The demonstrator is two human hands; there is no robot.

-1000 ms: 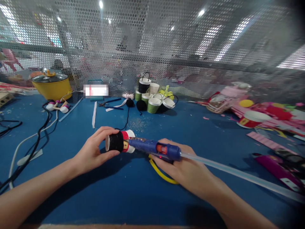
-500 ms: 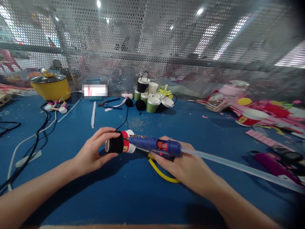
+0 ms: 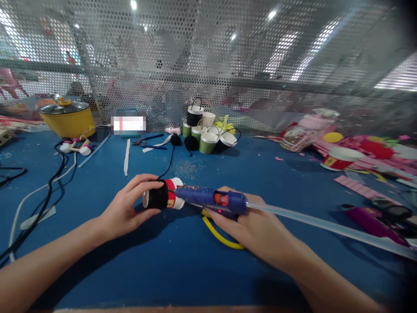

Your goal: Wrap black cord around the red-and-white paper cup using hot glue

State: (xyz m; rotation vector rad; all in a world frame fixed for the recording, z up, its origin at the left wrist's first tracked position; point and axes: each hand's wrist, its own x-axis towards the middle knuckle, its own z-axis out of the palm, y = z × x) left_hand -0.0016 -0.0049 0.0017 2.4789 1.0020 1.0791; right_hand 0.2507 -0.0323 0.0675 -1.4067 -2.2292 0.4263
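My left hand (image 3: pixel 130 205) is closed around a paper cup (image 3: pixel 170 198) lying on its side, thumb below and fingers above. Black yarn (image 3: pixel 157 196) wraps the cup's lower part; the rest shows red and white. From the cup a strand runs back to a black yarn ball (image 3: pixel 175 139). My right hand (image 3: pixel 247 219) grips a blue glue gun (image 3: pixel 198 196), its nozzle at the red band by the yarn's edge; whether it touches is unclear. A long clear glue stick (image 3: pixel 312 221) sticks out of the gun's back. The gun's handle is mostly hidden by my hand.
Several small yarn-wrapped cups (image 3: pixel 208 142) stand at the back middle, beside another black yarn ball (image 3: pixel 191 143). Pliers (image 3: pixel 143 142) lie left of them. A yellow pot (image 3: pixel 67 119) and cables are at left; a red-and-white paper bowl (image 3: pixel 342 158) and a purple tool (image 3: pixel 374 224) are at right.
The whole view has shifted very slightly. Both hands, the cup and the glue gun keep almost the same positions.
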